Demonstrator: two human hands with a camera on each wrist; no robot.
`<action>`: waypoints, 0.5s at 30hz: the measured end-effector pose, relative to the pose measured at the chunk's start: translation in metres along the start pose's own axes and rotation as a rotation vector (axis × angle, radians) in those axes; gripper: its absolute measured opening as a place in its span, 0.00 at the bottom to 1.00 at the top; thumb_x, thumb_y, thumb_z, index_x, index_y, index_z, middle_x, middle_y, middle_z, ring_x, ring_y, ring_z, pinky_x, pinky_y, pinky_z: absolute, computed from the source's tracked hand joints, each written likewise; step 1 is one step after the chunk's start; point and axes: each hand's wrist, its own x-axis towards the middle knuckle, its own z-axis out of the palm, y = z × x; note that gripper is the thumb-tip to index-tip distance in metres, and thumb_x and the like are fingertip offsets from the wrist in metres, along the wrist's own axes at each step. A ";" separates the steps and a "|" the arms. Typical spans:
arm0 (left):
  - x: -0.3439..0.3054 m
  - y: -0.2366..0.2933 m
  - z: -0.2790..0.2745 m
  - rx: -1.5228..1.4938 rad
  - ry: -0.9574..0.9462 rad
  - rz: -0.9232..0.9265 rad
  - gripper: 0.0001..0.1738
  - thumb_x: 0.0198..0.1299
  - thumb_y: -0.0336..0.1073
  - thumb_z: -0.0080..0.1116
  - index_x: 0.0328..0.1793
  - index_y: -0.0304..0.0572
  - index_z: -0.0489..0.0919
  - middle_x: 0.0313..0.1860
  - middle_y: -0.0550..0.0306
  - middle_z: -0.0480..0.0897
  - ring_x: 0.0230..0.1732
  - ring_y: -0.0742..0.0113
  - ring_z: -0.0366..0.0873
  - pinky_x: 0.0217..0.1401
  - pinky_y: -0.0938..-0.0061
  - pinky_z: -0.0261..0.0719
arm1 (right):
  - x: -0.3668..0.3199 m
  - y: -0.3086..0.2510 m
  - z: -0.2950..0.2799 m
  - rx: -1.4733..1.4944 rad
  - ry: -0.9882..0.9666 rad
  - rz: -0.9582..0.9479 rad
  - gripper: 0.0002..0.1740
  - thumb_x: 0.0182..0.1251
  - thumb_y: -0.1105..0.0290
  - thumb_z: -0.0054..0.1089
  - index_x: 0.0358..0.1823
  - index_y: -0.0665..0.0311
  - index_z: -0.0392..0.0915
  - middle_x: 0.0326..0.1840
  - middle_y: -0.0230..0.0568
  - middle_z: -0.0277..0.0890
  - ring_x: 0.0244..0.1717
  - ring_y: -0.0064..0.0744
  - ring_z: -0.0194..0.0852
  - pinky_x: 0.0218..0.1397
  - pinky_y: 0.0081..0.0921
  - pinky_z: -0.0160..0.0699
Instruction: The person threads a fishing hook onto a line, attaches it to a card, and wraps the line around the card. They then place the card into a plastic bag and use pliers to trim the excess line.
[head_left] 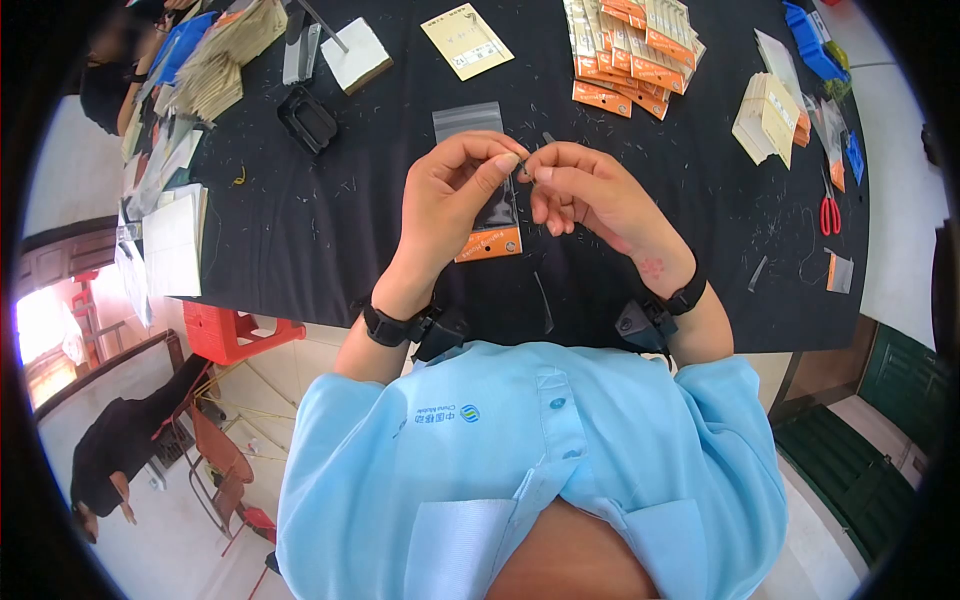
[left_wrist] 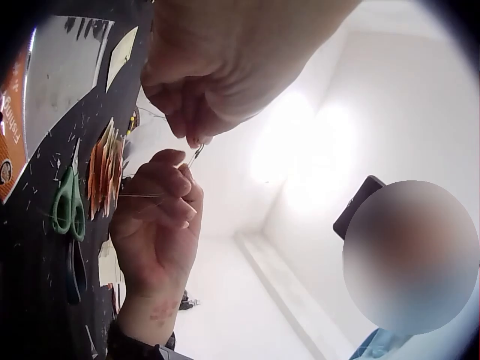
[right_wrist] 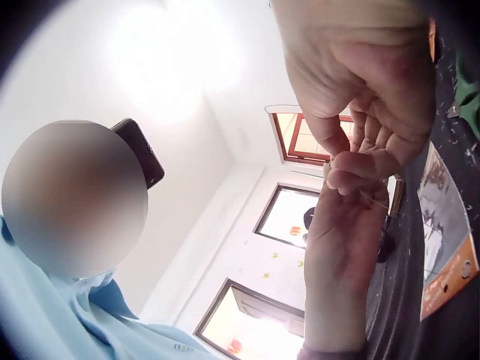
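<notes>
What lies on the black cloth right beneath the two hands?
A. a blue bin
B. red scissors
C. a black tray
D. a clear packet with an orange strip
D: in the head view the clear packet with an orange strip lies under the left hand and right hand, which pinch a thin piece together above it.
</notes>
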 end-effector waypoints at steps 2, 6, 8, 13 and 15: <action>0.000 -0.001 0.001 -0.013 0.004 -0.009 0.05 0.62 0.27 0.55 0.41 0.32 0.77 0.42 0.53 0.79 0.41 0.71 0.77 0.48 0.78 0.75 | 0.000 -0.002 0.000 -0.004 -0.011 0.015 0.12 0.67 0.63 0.53 0.42 0.66 0.74 0.26 0.35 0.76 0.22 0.16 0.73 0.25 0.10 0.69; 0.001 -0.003 0.002 -0.040 0.027 -0.012 0.04 0.62 0.27 0.55 0.40 0.33 0.77 0.42 0.53 0.79 0.40 0.71 0.78 0.48 0.77 0.76 | 0.002 0.000 0.002 0.022 -0.014 -0.014 0.13 0.67 0.62 0.55 0.43 0.66 0.74 0.25 0.34 0.76 0.21 0.15 0.72 0.23 0.09 0.67; 0.000 -0.002 0.003 -0.028 0.032 -0.017 0.04 0.62 0.27 0.55 0.40 0.33 0.77 0.42 0.53 0.79 0.41 0.72 0.77 0.48 0.77 0.75 | 0.002 -0.001 0.003 0.016 0.029 0.009 0.12 0.65 0.64 0.57 0.42 0.66 0.74 0.24 0.33 0.75 0.19 0.14 0.69 0.21 0.09 0.65; 0.000 -0.004 0.002 -0.032 0.045 -0.046 0.04 0.63 0.28 0.55 0.40 0.34 0.77 0.42 0.54 0.80 0.42 0.73 0.77 0.49 0.78 0.74 | 0.003 0.001 0.001 0.108 0.013 0.030 0.11 0.64 0.65 0.58 0.39 0.65 0.73 0.23 0.31 0.73 0.18 0.13 0.67 0.20 0.09 0.64; 0.000 -0.005 0.001 -0.031 0.037 -0.052 0.04 0.63 0.29 0.55 0.40 0.35 0.77 0.42 0.55 0.80 0.43 0.74 0.76 0.49 0.79 0.74 | 0.004 0.002 0.000 0.119 0.009 0.027 0.11 0.64 0.65 0.59 0.39 0.64 0.73 0.22 0.31 0.73 0.18 0.13 0.66 0.20 0.09 0.63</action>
